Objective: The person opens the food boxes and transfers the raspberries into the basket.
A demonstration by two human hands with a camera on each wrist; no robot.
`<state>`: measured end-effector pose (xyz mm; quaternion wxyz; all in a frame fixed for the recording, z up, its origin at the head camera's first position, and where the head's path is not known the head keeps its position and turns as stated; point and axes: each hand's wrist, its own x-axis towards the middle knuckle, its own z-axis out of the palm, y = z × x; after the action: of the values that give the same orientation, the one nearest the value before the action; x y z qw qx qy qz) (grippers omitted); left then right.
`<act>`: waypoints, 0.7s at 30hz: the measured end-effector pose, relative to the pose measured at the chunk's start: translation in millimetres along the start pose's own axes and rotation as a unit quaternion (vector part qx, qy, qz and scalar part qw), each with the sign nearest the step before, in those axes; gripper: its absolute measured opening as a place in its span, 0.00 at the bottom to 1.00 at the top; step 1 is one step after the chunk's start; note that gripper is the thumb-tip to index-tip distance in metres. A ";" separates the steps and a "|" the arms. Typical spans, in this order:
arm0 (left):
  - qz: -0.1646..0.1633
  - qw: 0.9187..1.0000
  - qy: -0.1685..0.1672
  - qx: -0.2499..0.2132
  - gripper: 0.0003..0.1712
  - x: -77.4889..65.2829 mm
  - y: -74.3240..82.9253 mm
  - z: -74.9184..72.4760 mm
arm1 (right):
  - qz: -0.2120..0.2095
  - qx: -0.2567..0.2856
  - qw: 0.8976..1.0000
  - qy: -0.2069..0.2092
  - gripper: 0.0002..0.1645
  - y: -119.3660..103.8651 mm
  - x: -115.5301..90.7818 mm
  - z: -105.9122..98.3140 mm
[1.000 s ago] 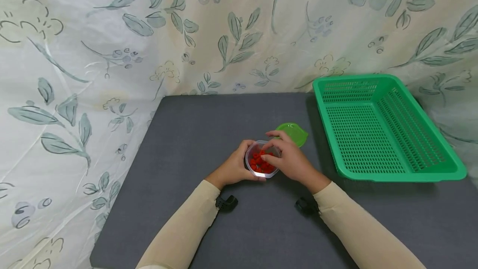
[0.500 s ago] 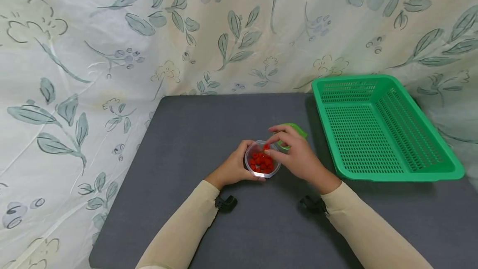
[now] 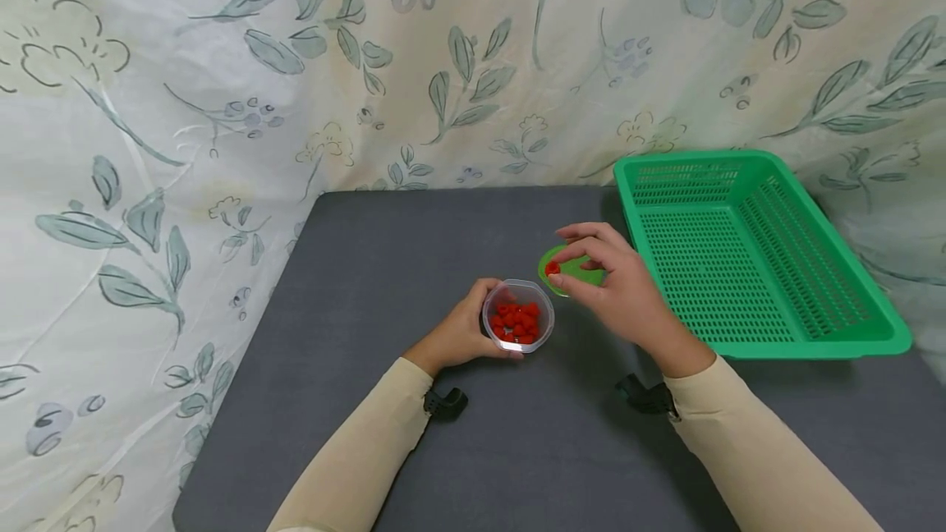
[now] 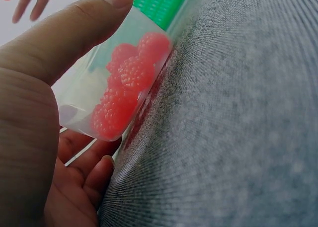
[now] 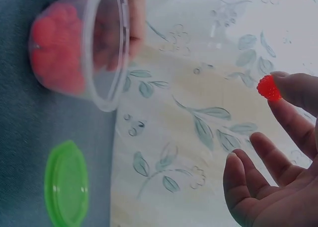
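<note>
My left hand (image 3: 467,327) grips a clear plastic tub (image 3: 545,333) that stands on the table, thumb on one side and fingers round the other. Several red raspberries (image 4: 134,74) lie at its bottom. Between thumb and index fingertip, my right hand (image 3: 626,290) pinches a single raspberry (image 5: 269,88), held up to the right of the tub and apart from it. The other right fingers are loosely bent. Below that hand, a green lid (image 5: 69,183) lies on the table, partly covered by the fingers in the head view.
A large green slatted basket (image 3: 761,349) sits at the right of the dark grey table (image 3: 384,269). A white floral cloth (image 3: 473,64) hangs behind and along the left side.
My right hand has lifted a raspberry out of the tub and moved up and right with it, over the lid. The left hand and tub have stayed in place.
</note>
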<state>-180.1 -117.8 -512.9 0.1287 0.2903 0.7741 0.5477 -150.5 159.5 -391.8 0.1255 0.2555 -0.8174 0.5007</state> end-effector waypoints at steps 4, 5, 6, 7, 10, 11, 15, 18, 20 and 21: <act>-0.003 1.000 0.001 0.000 0.57 -0.3 -0.2 -0.3 | 0.000 0.001 1.000 0.011 0.09 -4.2 2.2 -9.2; -0.004 1.000 0.002 0.000 0.57 -0.3 0.0 -0.2 | 0.000 0.000 1.000 0.012 0.09 -5.5 2.8 -11.7; -0.005 1.000 0.002 0.000 0.57 -0.2 0.1 -0.2 | -0.001 -0.001 1.000 0.015 0.10 -6.5 3.4 -14.3; -0.006 1.000 0.002 0.000 0.57 -0.2 0.4 -0.2 | -0.002 -0.003 1.000 0.017 0.10 -7.6 3.8 -16.9; -0.010 1.000 0.002 0.001 0.57 0.2 1.1 -0.1 | -0.005 -0.010 1.000 0.026 0.11 -10.1 4.9 -25.0; -0.011 1.000 0.002 0.001 0.57 0.3 1.2 0.0 | -0.005 -0.012 0.999 0.029 0.11 -10.8 5.1 -27.5; -0.015 1.000 0.001 0.007 0.57 0.5 1.7 0.0 | -0.001 -0.023 0.999 0.038 0.12 -12.6 7.1 -37.6; -0.017 1.000 0.000 0.010 0.57 0.2 2.4 -0.1 | 0.006 -0.037 0.998 0.041 0.12 -12.5 9.6 -46.4; -0.019 1.000 0.000 0.009 0.56 -0.1 2.8 -0.1 | 0.015 -0.049 0.998 0.045 0.12 -10.6 11.8 -52.7; -0.020 1.000 0.001 0.009 0.56 -0.2 2.9 -0.1 | 0.019 -0.056 0.997 0.045 0.12 -8.8 12.8 -56.2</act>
<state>-179.1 -117.2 -510.2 0.1361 0.2757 0.7846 0.5384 -159.2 202.1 -353.0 0.1668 0.2093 -0.8424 0.4677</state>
